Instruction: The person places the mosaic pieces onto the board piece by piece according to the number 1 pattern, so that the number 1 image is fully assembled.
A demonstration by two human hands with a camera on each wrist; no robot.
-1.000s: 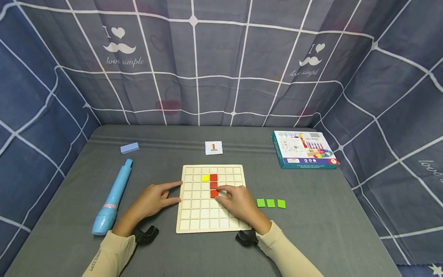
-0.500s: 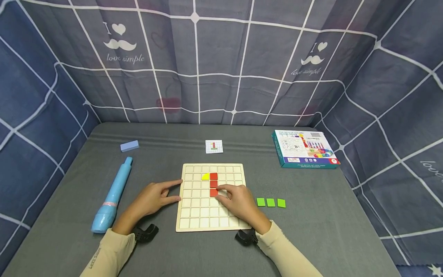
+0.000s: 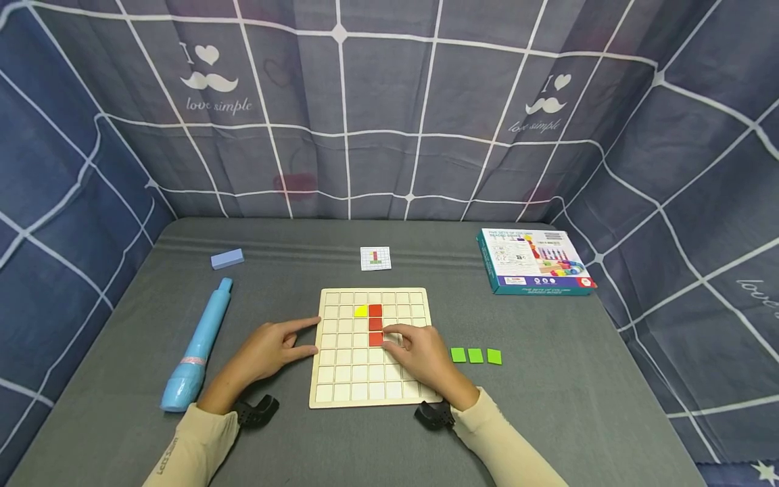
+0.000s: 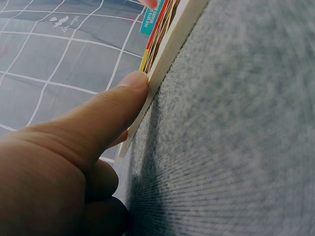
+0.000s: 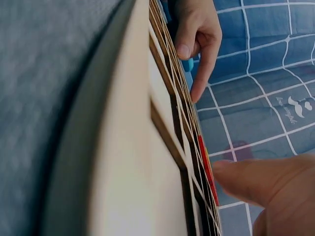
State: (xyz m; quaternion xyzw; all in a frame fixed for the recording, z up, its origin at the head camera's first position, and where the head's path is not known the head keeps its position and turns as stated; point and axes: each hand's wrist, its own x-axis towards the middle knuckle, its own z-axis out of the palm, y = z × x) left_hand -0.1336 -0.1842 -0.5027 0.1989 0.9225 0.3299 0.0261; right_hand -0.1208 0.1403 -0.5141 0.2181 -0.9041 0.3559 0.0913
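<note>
Head view: right hand (image 3: 425,352) over the board (image 3: 343,392), thumb and index tips apart; I see nothing between them. Lowest red tile (image 3: 375,339) sits at nine o'clock from those tips, just beside them. Red column (image 3: 375,325) has its long axis twelve to six. Green tiles (image 3: 475,356) at three o'clock from the right hand, the nearer hand to both colours. Left hand (image 3: 270,350) touches the board's nine o'clock edge, index and thumb spread.

Left wrist: thumb against board edge.

Right wrist: fingertip beside the red; contact, I can't tell.
</note>
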